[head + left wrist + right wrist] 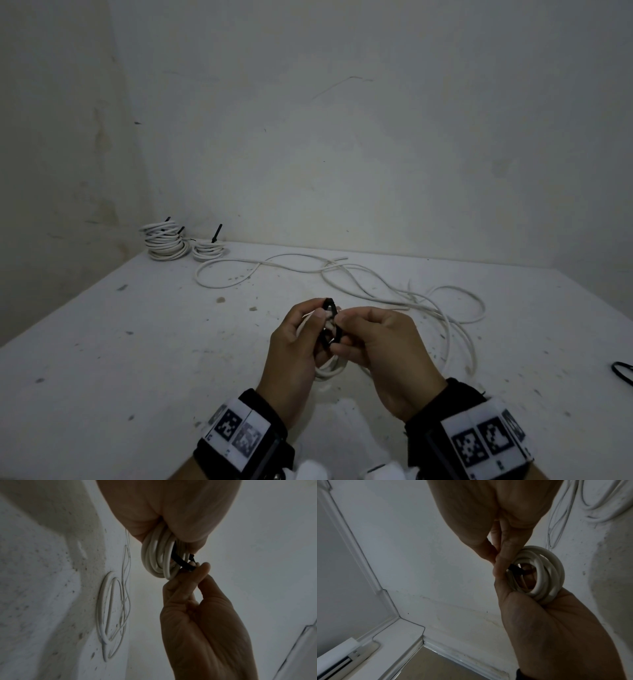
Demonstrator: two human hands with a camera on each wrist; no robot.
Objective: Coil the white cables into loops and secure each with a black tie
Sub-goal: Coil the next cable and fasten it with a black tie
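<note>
Seen from the head camera, a small coil of round white plastic cable is being gripped in the curled fingers of the left hand, while a thin black plastic tie looped over the coil is being pinched by the right hand. Beyond the hands, at the far left corner of the speckled white table, several finished white coils with black tie ends sticking up are sitting; loose white cable is lying uncoiled ahead and to the right of the right hand, and a spare black tie is lying far to that hand's right.

From the left wrist, the coil is being held against the palm, the tie wrapped round its strands and pinched at the right fingertips.

From the right wrist, the black tie is being held at the coil's near edge.

Several coils appear done; this one's tie is judged not yet tightened, and loose cable is remaining.
</note>
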